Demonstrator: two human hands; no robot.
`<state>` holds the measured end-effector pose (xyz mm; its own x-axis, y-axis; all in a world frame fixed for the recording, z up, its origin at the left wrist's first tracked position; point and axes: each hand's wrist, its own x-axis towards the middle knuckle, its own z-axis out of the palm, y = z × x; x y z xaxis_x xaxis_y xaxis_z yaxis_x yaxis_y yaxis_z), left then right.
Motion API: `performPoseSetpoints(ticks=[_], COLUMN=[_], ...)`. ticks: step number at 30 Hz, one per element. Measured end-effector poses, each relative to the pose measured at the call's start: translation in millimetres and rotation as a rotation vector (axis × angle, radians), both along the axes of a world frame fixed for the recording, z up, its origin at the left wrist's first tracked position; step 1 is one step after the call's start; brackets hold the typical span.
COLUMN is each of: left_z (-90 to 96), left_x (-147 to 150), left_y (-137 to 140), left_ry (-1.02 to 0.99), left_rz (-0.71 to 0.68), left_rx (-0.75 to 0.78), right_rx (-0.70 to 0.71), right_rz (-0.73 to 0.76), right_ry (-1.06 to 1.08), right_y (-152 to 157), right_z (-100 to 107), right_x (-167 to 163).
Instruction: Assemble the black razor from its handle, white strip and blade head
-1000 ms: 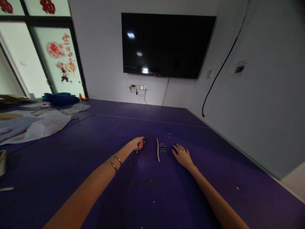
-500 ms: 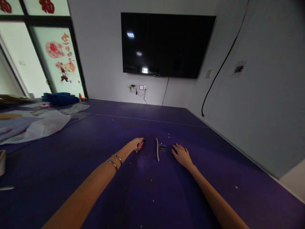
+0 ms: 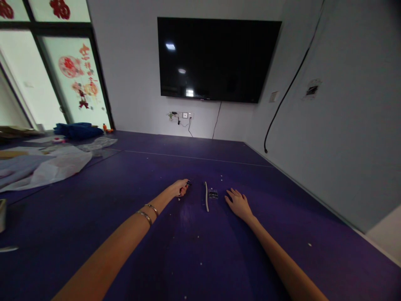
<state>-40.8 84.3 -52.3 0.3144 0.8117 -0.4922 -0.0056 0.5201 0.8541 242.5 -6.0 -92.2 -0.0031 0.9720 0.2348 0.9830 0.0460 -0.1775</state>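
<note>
My left hand [image 3: 179, 188] is closed around a small dark object [image 3: 189, 183], whose tip pokes out past the fingers; its kind is too small to make out. My right hand [image 3: 237, 203] lies palm down on the purple table [image 3: 175, 251], fingers spread, holding nothing. Between the hands lies a thin, slightly curved pale strip [image 3: 206, 196], pointing away from me. Just right of that strip rests a small clear packet [image 3: 213, 194] with dark pieces in it. The right fingertips are a little apart from the packet.
Crumpled clear plastic sheeting [image 3: 65, 165] and a blue cloth bundle [image 3: 78, 130] lie at the far left. A white container edge [image 3: 2, 215] shows at the left border. Small white bits dot the table. A black cable [image 3: 288, 90] hangs along the right wall; a television [image 3: 219, 60] hangs ahead.
The whole view has shifted very slightly. Both hands keep their places and poses, and the strip and packet have not moved on the table.
</note>
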Motion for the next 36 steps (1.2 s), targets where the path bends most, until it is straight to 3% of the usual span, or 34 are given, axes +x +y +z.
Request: performPoseSetpoints(ticks=[4,11,19,26,32,36], left_z=[12.7,19.2,8.4,3.3,17.6,34.1], left_x=[8,31,52,55,54,51], left_y=[-4,-12,-23,-25,-27,-32], left_ry=[0.113,0.085,0.051,0.013,-0.066,-0.044], left_rz=[0.074,0.052,-0.044,-0.059,-0.095,-0.094], left_rx=[0.138,0.391,0.509,0.512,0.523,0.638], right_rx=[-0.011,-0.01,0.0,-0.01,-0.015,0.072], right_rz=[-0.003,-0.011,-0.01,-0.017,-0.011,-0.056], right_ry=[0.006,0.013,0.025,0.023,0.054,0.108], right_y=[-1,-3,-4,-6,-7,-10], right_z=[2,5,6,10,10,18], right_x=[-1,-4,-5,-7,-6,-4])
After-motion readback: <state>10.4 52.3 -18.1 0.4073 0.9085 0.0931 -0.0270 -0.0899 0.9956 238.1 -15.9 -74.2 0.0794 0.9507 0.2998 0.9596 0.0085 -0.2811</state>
